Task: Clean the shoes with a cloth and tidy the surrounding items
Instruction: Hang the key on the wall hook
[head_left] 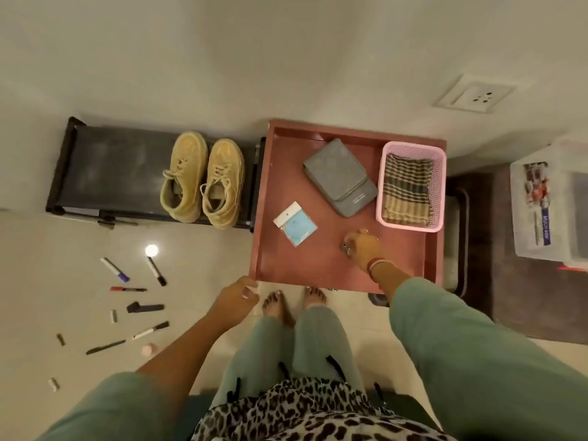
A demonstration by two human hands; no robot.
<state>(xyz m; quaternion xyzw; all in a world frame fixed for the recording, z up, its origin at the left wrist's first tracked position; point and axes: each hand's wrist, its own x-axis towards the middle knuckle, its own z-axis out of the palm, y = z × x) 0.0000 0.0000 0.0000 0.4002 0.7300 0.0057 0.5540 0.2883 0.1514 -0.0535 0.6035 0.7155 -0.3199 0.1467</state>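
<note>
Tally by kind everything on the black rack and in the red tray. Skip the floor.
Tan shoes: 2
Grey pouch: 1
Pink basket: 1
Striped cloth: 1
Blue packet: 1
Small shiny item pinched by the right hand, kind unclear: 1
Total: 7

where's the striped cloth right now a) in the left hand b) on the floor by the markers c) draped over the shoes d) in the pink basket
D: the striped cloth lies folded inside the pink basket, which sits on the red tray.
</note>
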